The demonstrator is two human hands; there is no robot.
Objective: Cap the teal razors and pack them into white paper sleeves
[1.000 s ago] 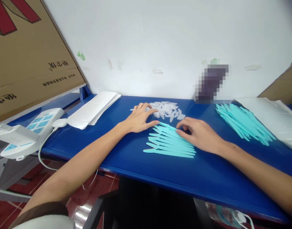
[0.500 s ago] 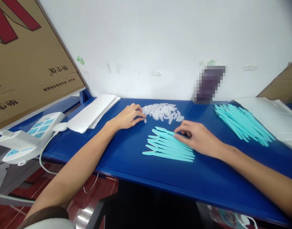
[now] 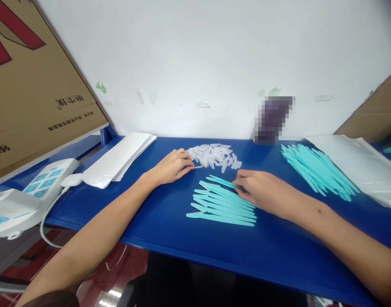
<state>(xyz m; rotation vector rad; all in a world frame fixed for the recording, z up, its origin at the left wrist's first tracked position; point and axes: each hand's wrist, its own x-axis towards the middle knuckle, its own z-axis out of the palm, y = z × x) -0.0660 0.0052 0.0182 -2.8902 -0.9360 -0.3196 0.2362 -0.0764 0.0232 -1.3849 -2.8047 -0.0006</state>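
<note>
My left hand [image 3: 175, 166] pinches one small translucent white blade cap [image 3: 199, 166] between thumb and fingers. It is beside a loose heap of such caps [image 3: 211, 153]. To the right, my right hand [image 3: 257, 189] is closed on the handle of a turquoise eyebrow razor [image 3: 221, 181], its slim head pointing left. That razor is lifted at the far end of a row of turquoise razors [image 3: 224, 204] laid side by side on the blue table [image 3: 170, 226]. My right fingers partly hide its handle.
A pile of turquoise razors [image 3: 318, 170] lies at the right beside a clear plastic bag [image 3: 358, 166]. White flat packets [image 3: 119, 160] and a power strip [image 3: 45, 183] with a cable are at the left. A cardboard box [image 3: 38, 85] leans there. A white wall stands behind.
My right hand has taken the farthest razor of the row and raised it a little. The left hand now holds a cap sticking out sideways. The camera view has shifted slightly.
</note>
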